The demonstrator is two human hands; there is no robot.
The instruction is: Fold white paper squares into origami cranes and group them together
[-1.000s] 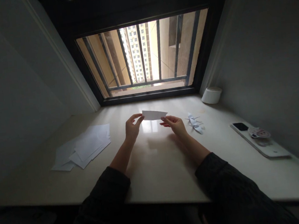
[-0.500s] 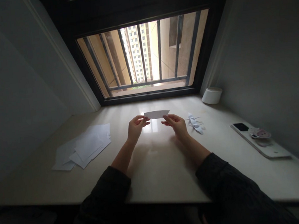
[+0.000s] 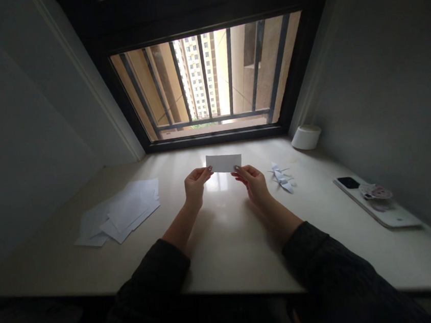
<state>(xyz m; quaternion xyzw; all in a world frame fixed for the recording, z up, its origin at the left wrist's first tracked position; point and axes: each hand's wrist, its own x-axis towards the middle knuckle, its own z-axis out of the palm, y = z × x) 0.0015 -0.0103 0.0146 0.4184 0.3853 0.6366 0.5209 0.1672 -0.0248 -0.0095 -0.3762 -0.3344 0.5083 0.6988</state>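
Between my hands a small white rectangle of paper (image 3: 224, 162) is held up above the pale countertop, its long side running left to right. My left hand (image 3: 195, 185) pinches its lower left corner between thumb and fingers. The lower right corner is gripped by my right hand (image 3: 253, 179), closed the same way. Just right of that hand, small folded paper cranes (image 3: 281, 177) lie together in a row. Off to the left of my left hand rests a loose stack of white paper sheets (image 3: 124, 212).
A white phone (image 3: 386, 213) with a round cartoon grip (image 3: 375, 191) lies at the right. Behind it, by the wall, stands a white cup-like object (image 3: 306, 137). The dark window frame (image 3: 217, 140) borders the far edge of the countertop (image 3: 229, 257).
The paper has tilted up and shows more of its face; its bent outline now looks flatter. Both hands have turned slightly and keep their hold.
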